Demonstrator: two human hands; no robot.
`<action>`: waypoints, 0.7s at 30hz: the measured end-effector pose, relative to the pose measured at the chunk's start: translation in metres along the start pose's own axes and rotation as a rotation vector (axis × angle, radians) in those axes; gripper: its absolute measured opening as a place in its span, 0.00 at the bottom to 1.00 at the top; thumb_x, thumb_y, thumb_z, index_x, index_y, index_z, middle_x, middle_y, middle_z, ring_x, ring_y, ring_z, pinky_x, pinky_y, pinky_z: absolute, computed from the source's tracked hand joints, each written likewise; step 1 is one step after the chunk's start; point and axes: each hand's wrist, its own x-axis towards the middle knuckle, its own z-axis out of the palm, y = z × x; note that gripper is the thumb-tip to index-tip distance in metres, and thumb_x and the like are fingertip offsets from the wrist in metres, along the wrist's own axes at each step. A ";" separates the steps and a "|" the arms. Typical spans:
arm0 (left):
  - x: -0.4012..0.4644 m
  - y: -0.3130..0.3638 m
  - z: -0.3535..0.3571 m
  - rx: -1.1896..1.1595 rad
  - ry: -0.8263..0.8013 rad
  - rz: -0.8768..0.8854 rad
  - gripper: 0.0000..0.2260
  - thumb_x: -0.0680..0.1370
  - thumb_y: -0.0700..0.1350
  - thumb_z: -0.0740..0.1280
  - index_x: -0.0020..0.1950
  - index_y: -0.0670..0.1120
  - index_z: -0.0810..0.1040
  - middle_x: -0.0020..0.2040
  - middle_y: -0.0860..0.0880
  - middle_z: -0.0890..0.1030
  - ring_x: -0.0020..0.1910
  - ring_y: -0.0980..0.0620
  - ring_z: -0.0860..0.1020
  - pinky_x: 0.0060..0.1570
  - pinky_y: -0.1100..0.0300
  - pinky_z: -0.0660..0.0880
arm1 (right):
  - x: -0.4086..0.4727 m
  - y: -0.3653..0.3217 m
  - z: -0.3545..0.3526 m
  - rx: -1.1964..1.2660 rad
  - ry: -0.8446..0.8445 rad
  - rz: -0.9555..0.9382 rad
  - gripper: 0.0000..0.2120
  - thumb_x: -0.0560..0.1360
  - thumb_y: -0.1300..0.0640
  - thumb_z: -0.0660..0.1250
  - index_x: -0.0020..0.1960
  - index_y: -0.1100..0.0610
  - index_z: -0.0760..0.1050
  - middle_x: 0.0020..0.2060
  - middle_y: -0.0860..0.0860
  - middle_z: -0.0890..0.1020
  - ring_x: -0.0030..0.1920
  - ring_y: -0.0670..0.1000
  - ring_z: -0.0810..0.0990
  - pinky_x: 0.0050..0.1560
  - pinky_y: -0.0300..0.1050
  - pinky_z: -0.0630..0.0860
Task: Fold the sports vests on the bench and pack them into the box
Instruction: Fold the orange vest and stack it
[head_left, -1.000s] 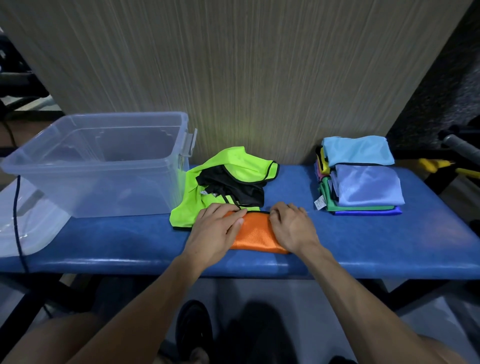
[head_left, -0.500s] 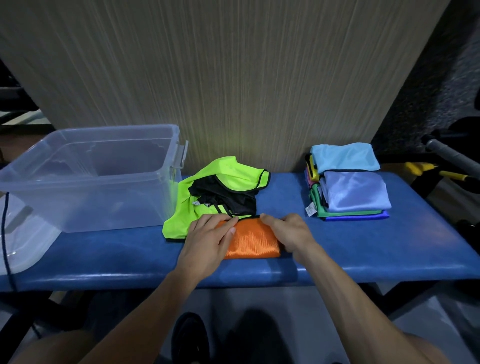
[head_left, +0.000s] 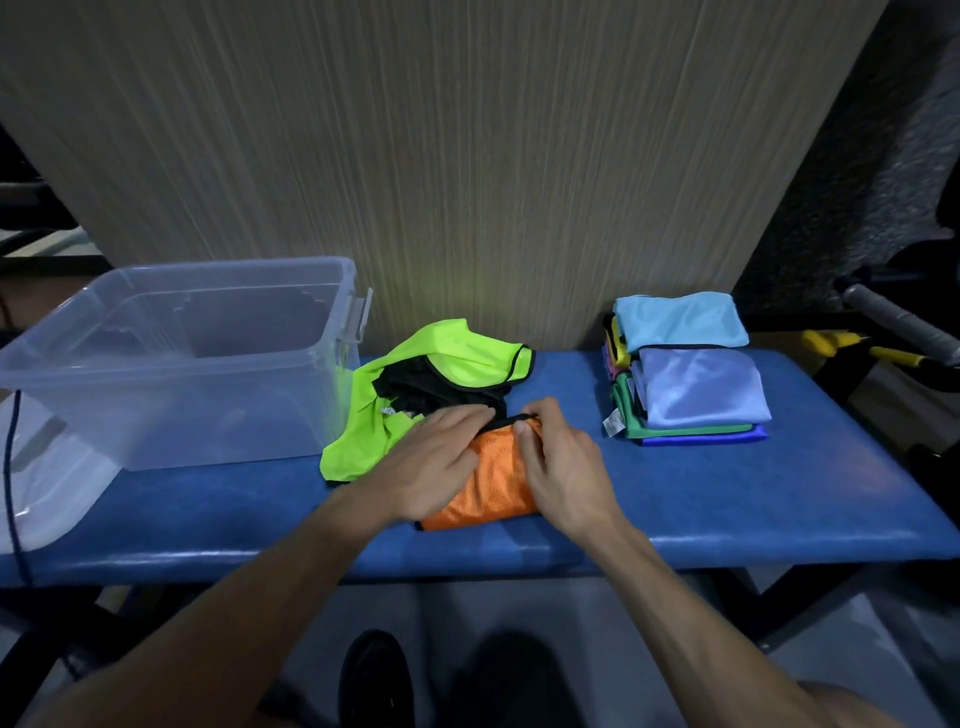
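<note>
Step in hand: folding of the orange vest (head_left: 488, 483), which lies as a compact bundle near the front edge of the blue tabletop (head_left: 727, 499). The left hand (head_left: 431, 462) rests flat on the bundle's left part, fingers straight, gripping nothing. The right hand (head_left: 563, 467) has its fingers curled over the vest's far black-trimmed edge and appears to pinch it.

A loose green vest (head_left: 363, 415) with a black one (head_left: 441, 392) on top lies just behind, unfolded. A stack of folded vests (head_left: 685, 374) sits well apart to the right. The clear box (head_left: 171, 358) stands at the left; nothing can be made out inside it.

Judgement: folding is well along, packing not begun. The next move calls for tucking the trimmed edge down and pressing the bundle flat so it holds when lifted.
</note>
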 end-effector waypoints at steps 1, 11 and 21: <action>0.004 0.001 0.000 -0.109 -0.072 -0.044 0.31 0.78 0.55 0.48 0.82 0.51 0.60 0.79 0.53 0.64 0.78 0.56 0.58 0.79 0.54 0.52 | -0.001 0.002 -0.006 0.007 -0.008 -0.034 0.10 0.85 0.49 0.55 0.58 0.54 0.68 0.43 0.55 0.81 0.45 0.61 0.79 0.42 0.54 0.70; 0.049 0.056 -0.003 -0.560 -0.053 0.049 0.11 0.84 0.54 0.62 0.63 0.54 0.79 0.53 0.55 0.84 0.53 0.57 0.81 0.55 0.56 0.76 | 0.002 0.044 -0.070 0.055 0.191 0.094 0.08 0.85 0.51 0.55 0.57 0.53 0.70 0.40 0.47 0.78 0.43 0.53 0.77 0.41 0.49 0.67; 0.166 0.112 0.008 -0.940 -0.044 -0.122 0.20 0.73 0.48 0.69 0.65 0.56 0.81 0.54 0.51 0.85 0.48 0.56 0.81 0.54 0.59 0.77 | 0.072 0.119 -0.158 -0.028 0.233 0.331 0.08 0.84 0.53 0.58 0.54 0.56 0.73 0.46 0.54 0.81 0.53 0.59 0.78 0.51 0.54 0.72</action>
